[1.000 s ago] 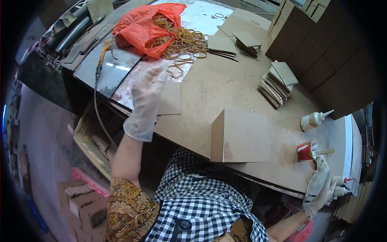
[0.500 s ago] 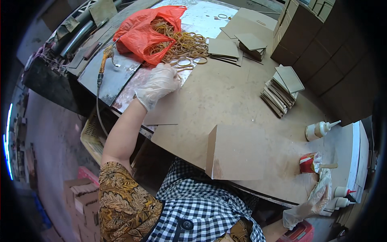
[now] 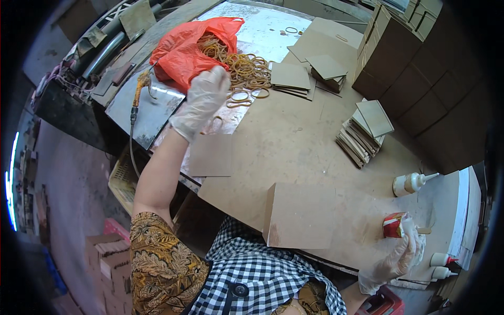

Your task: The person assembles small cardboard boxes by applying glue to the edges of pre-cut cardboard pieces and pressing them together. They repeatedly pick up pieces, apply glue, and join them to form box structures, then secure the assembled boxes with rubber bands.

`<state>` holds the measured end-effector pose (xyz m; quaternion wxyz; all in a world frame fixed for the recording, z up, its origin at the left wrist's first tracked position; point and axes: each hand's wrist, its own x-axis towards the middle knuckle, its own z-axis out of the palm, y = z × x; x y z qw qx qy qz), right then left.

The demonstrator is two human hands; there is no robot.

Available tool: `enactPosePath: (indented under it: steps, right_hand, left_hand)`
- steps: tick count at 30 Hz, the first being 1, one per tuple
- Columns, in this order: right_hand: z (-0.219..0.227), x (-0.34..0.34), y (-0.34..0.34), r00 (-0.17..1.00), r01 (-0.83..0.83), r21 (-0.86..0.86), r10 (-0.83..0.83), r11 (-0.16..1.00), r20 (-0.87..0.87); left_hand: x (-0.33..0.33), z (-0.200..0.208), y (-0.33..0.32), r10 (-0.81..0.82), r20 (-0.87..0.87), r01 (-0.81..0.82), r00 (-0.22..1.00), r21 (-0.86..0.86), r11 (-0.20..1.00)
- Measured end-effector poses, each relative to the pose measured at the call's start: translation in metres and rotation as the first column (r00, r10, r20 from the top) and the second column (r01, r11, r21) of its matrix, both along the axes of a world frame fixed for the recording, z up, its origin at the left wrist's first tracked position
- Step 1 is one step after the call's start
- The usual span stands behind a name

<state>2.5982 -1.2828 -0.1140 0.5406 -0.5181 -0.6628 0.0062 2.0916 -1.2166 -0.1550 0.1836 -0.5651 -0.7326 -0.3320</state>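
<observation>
My left hand [image 3: 202,100], in a thin clear glove, is raised in front of a red plastic bag [image 3: 176,55]. Its fingers stretch upward, with nothing visible in them. Brown rubber bands [image 3: 247,71] spill from the bag, and one loose band [image 3: 216,125] lies just below that hand. A flat grey-brown board [image 3: 211,157] is under the left wrist. My right hand [image 3: 401,254], also gloved, has its fingers closed around a wooden stick [image 3: 424,230] at the side of a small red cup [image 3: 392,226]. A folded board piece [image 3: 302,215] sits near me at the table's edge.
Stacked thin boards [image 3: 362,136] and more board pieces [image 3: 291,77] lie farther back. A wall of brown boxes [image 3: 415,89] rises at the right. Glue bottles [image 3: 407,185] stand along the right side. A hooked tool with a hose [image 3: 137,92] rests at the left.
My left hand has lifted off the board and moved up toward the bag, uncovering a loose rubber band. My right hand has come up to the cup and closed on the stick.
</observation>
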Motion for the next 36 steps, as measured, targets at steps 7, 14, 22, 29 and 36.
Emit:
enactPosePath:
  steps: [7,14,22,29,36]
  right_hand:
    - [-0.009,-0.002,0.021,0.942,-0.177,-0.030,0.178,0.984,0.284]
    - [-0.006,-0.010,0.026,0.862,-0.269,-0.024,0.252,0.963,0.440]
    - [-0.011,-0.011,0.032,0.831,-0.328,-0.038,0.308,0.944,0.463]
    - [-0.022,-0.003,0.030,0.824,-0.329,-0.085,0.330,0.941,0.460]
    - [-0.024,0.006,0.029,0.826,-0.299,-0.108,0.314,0.948,0.468]
  left_hand:
    - [0.020,-0.034,0.017,0.001,0.127,0.034,0.992,-0.275,0.961]
    - [-0.001,-0.028,0.022,0.001,0.134,0.027,0.991,-0.204,0.979]
    - [0.008,-0.017,0.043,-0.021,0.342,0.094,0.939,-0.199,0.975]
    - [0.034,-0.036,0.079,-0.161,0.169,0.205,0.972,-0.291,0.935]
    - [0.039,-0.043,0.086,-0.087,0.334,0.237,0.939,-0.440,0.866]
